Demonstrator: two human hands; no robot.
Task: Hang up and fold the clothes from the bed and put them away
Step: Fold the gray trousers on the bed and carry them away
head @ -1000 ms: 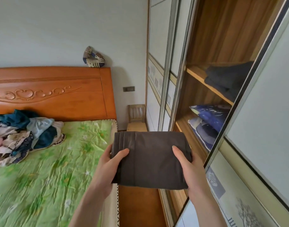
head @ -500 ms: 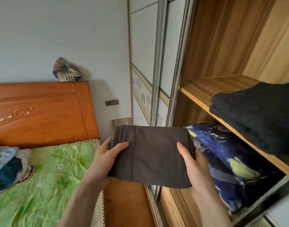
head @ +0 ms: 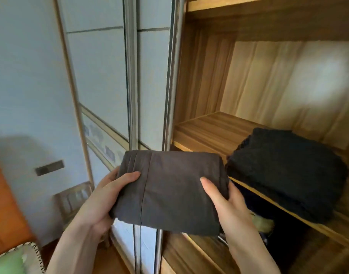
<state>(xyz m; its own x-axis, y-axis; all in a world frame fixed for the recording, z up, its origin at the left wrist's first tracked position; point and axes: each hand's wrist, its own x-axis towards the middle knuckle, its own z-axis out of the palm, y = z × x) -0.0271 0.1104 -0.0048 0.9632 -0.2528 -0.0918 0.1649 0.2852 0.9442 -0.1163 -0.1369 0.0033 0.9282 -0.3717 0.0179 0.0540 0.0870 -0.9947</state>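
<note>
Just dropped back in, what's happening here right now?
A person is holding a folded dark brown garment in both hands, the left hand on its left edge and the right hand on its right, thumbs on top. They face the open wardrobe, with the garment in front of a wooden shelf. A folded black garment already lies on the shelf's right part; its left part is bare. The brown one is not yet set down.

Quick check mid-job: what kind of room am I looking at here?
Most likely a bedroom. An open wardrobe with wooden shelves and sliding doors fills the view, a folded dark garment lies on one shelf, and a green-covered bed corner shows lower left.
</note>
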